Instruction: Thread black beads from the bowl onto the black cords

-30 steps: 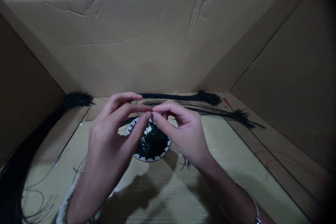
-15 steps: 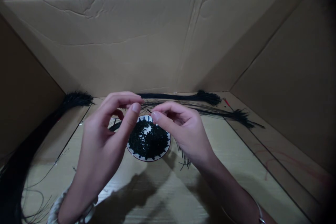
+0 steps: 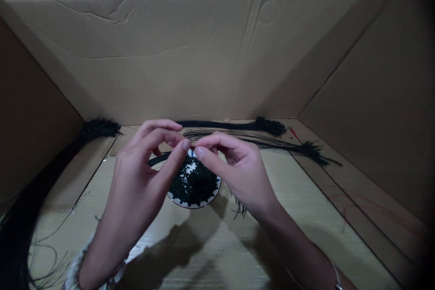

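Note:
My left hand [image 3: 142, 176] is closed in a pinch, thumb and index fingertip together, above the back of the plate. Facing it, my right hand [image 3: 243, 172] pinches too, its fingertips nearly touching the left ones. A thin dark piece [image 3: 192, 147] shows between the two pinches, too small to make out its kind. Beneath the hands, a white plate [image 3: 195, 206] with a blue-patterned rim holds a heap of small black pieces [image 3: 199, 183]. Black strands [image 3: 239, 208] with loose ends hang or lie beside my right wrist; where they lead is hidden.
A thick bundle of black strands [image 3: 44, 181] runs along the left side. Behind the hands lie another black bundle [image 3: 231, 125] and a looser one [image 3: 288, 146]. A small red-tipped item [image 3: 293, 132] lies at the back right. Cardboard walls [image 3: 170, 54] enclose the back and sides.
My left hand has moved right towards my right hand, and its thumb and index finger have closed from apart into a pinch. My right hand has stayed nearly still.

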